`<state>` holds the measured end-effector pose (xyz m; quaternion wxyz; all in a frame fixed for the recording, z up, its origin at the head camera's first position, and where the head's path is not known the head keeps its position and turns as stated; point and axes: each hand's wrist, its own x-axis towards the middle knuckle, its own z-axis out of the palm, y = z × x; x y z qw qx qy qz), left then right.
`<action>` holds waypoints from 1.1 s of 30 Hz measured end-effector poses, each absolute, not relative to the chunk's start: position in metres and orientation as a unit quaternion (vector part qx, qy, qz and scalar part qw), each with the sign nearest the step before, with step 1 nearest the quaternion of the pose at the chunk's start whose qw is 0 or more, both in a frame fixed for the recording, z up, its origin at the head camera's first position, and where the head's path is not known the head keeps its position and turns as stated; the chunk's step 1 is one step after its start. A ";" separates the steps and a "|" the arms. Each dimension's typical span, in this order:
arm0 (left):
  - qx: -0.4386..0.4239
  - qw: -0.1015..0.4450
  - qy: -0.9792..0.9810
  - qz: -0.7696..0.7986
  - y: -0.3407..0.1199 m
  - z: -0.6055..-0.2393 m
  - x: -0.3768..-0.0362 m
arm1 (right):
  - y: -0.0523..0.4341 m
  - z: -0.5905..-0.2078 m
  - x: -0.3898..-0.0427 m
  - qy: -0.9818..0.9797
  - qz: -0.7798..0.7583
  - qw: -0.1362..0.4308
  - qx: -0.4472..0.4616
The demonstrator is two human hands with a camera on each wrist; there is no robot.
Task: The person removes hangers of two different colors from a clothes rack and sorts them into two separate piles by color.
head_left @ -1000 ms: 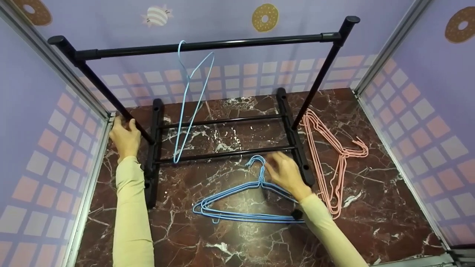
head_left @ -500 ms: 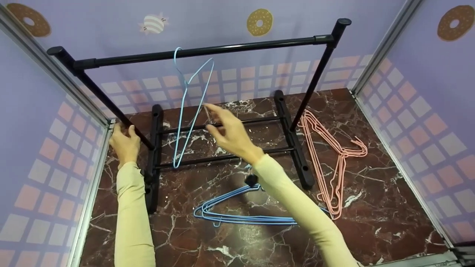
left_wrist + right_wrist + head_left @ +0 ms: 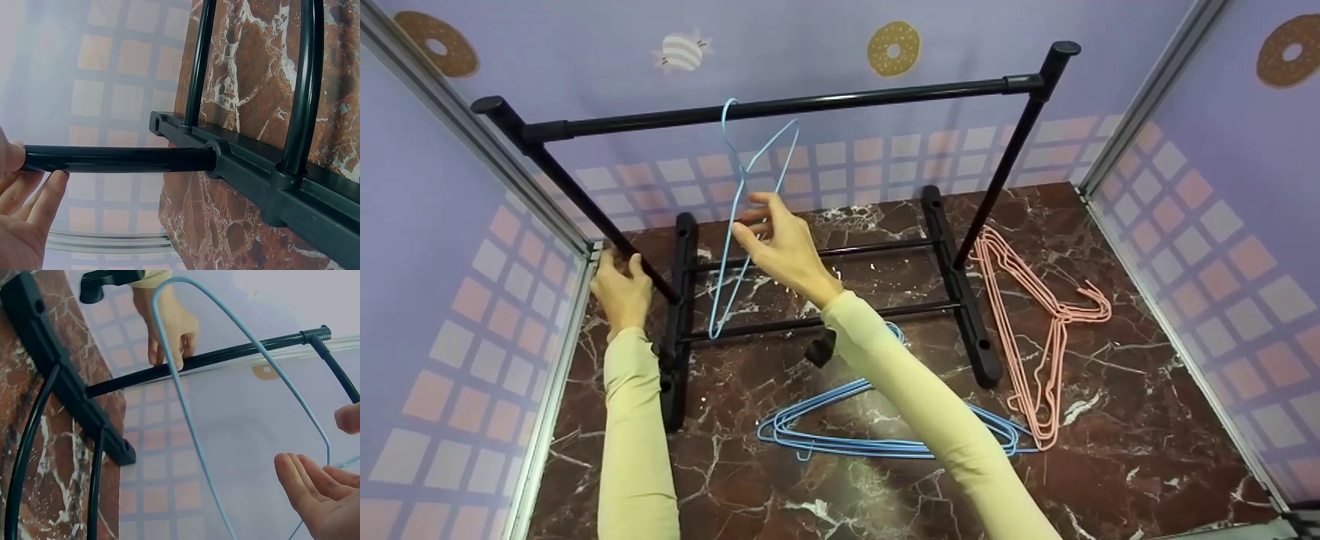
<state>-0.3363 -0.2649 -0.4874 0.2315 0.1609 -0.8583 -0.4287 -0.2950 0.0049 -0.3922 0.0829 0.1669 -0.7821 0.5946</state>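
the blue hanger (image 3: 742, 217) hangs from the black rack's top bar (image 3: 780, 109), just beside the right hand (image 3: 780, 244), whose fingers are spread and grasp nothing. the left hand (image 3: 622, 289) grips the rack's left upright (image 3: 585, 206), apart from the hanger.

The marble floor (image 3: 1125, 420) bears the black rack (image 3: 960, 300), blue hangers (image 3: 840, 442) and pink hangers (image 3: 1035, 330).

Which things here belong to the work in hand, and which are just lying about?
In hand:
- blue hanger hung on the rack's top bar, with the right hand open beside it
- black rack, its left post gripped by the left hand

Lying about:
- blue hangers stacked on the marble floor
- pink hangers right of the rack
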 end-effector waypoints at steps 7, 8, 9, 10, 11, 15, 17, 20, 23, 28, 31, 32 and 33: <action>0.153 0.241 -0.860 -0.422 -0.263 -0.488 -0.338 | -0.009 -0.384 -0.304 -0.792 0.588 0.095 0.130; 0.152 0.243 -0.860 -0.422 -0.263 -0.489 -0.338 | -0.010 -0.383 -0.304 -0.794 0.586 0.100 0.125; 0.151 0.246 -0.860 -0.421 -0.263 -0.489 -0.339 | -0.011 -0.382 -0.305 -0.796 0.584 0.105 0.120; 0.150 0.247 -0.861 -0.420 -0.263 -0.489 -0.339 | -0.011 -0.382 -0.306 -0.797 0.582 0.111 0.115; 0.148 0.248 -0.861 -0.419 -0.263 -0.489 -0.339 | -0.011 -0.382 -0.306 -0.798 0.581 0.115 0.110; 0.149 0.248 -0.860 -0.421 -0.264 -0.490 -0.338 | -0.011 -0.384 -0.308 -0.799 0.581 0.124 0.098; 0.149 0.251 -0.858 -0.423 -0.265 -0.490 -0.337 | -0.010 -0.384 -0.307 -0.798 0.582 0.124 0.100; 0.149 0.256 -0.856 -0.423 -0.266 -0.491 -0.338 | -0.005 -0.382 -0.306 -0.794 0.584 0.125 0.114; 0.146 0.260 -0.855 -0.424 -0.266 -0.492 -0.338 | 0.004 -0.380 -0.304 -0.791 0.584 0.121 0.135; 0.145 0.258 -0.856 -0.424 -0.265 -0.492 -0.338 | 0.024 -0.373 -0.299 -0.801 0.565 0.119 0.157; 0.150 0.250 -0.858 -0.424 -0.266 -0.492 -0.338 | 0.034 -0.368 -0.298 -0.806 0.553 0.125 0.170; 0.152 0.248 -0.857 -0.425 -0.267 -0.493 -0.338 | 0.036 -0.367 -0.298 -0.807 0.549 0.127 0.176; 0.153 0.246 -0.857 -0.426 -0.267 -0.494 -0.337 | 0.038 -0.367 -0.297 -0.808 0.546 0.128 0.182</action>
